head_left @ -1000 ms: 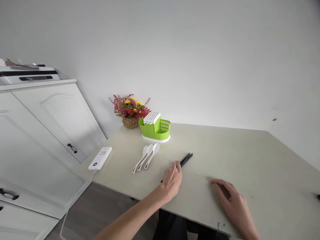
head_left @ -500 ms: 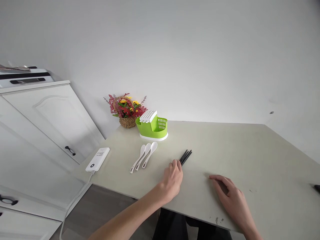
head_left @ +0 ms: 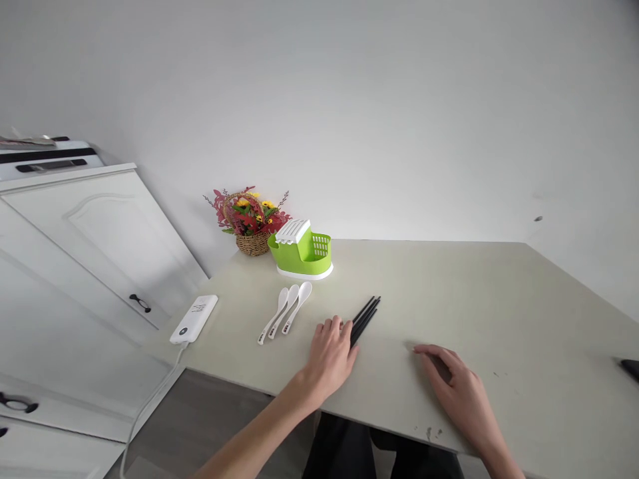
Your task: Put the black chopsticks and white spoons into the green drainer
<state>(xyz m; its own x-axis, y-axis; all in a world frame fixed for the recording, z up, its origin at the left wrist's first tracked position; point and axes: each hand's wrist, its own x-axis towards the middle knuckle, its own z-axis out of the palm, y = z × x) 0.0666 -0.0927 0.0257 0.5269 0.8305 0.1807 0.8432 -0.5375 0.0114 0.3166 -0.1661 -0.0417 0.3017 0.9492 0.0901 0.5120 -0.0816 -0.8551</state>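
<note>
Several black chopsticks lie slanted in a bundle on the table, their thin tips pointing away from me. My left hand is at their near end, with its thumb apart from the fingers and the bundle showing between them. It touches the chopsticks but looks loosened rather than wrapped round them; their near ends are partly hidden. Farther right, my right hand rests on the table, loosely curved, a gap between thumb and fingers and nothing in it. Three white spoons lie side by side left of my left hand.
Behind the spoons stands a green utensil holder with a white slatted top and base. A flower basket is beside it by the wall. At the table's left edge lies a white power bank with a cable. White cabinets stand left.
My left hand has shifted left and its grip has loosened, leaving more of the chopsticks showing. The right hand stays in place. The view has moved slightly.
</note>
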